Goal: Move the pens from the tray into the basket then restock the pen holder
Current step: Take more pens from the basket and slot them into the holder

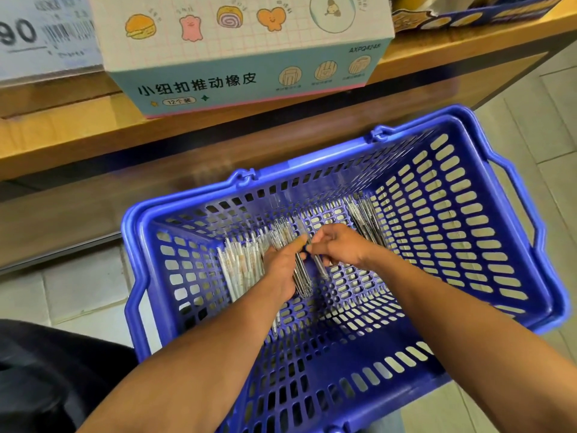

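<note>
Both hands in basket (527, 214) — left hand (282, 270) grips pen bundle (301, 273), right hand (338, 246) pinches single pen (320, 267); gather tips aligned, lift together — avoid snagging slots.

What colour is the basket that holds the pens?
The basket is blue, plain, with slotted walls. It shows best in the head view, the only one.

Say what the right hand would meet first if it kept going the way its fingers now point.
The right hand points left toward the left hand, so it would likely first meet the bundle of pens held there; their fingertips look nearly touching, though depth is unclear.
</note>
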`<state>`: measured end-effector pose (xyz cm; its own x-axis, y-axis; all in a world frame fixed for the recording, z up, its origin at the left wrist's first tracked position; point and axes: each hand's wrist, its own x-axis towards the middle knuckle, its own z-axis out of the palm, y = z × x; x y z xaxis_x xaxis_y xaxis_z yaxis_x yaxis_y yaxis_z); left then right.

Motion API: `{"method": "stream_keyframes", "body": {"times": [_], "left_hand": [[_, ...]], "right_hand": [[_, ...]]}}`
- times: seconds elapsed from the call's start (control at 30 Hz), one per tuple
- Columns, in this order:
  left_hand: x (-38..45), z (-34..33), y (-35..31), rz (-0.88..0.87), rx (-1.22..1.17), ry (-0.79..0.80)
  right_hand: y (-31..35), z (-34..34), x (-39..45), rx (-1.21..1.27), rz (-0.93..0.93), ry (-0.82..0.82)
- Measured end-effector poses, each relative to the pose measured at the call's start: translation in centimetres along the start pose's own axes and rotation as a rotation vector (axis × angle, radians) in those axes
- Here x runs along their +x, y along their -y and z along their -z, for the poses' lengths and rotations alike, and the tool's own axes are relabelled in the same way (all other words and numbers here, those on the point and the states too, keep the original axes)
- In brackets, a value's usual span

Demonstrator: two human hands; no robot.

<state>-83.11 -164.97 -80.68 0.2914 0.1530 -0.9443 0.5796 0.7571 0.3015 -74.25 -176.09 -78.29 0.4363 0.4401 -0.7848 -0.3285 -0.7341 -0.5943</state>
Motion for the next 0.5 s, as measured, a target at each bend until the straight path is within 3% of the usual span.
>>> {"method": "stream_keyframes", "body": {"times": [0.1,0.27,0.37,0.43,0.5], "left_hand": [[0.0,-0.1,0.0,-0.016,-0.002,0.047],[0.6,0.2,0.0,-0.049,-0.007,-0.086],[0.6,0.4,-0.1,-0.018,-0.004,-0.090],[0.5,0.5,-0.1,-0.005,-0.004,-0.066],[0.3,0.5,-0.3,0.003,0.002,-0.056]], "right_hand": [[0.5,-1.2,0.0,0.046,0.066,0.049],[-0.1,-1.0,0.4,0.082,0.032,0.083],[-1.7,1.1,1.2,0.032,-0.027,-0.231],[-3.0,2.6,1.5,-0.239,-0.110,-0.551],[-4.0,3.5,1.3,-0.501,-0.206,-0.664]]}}
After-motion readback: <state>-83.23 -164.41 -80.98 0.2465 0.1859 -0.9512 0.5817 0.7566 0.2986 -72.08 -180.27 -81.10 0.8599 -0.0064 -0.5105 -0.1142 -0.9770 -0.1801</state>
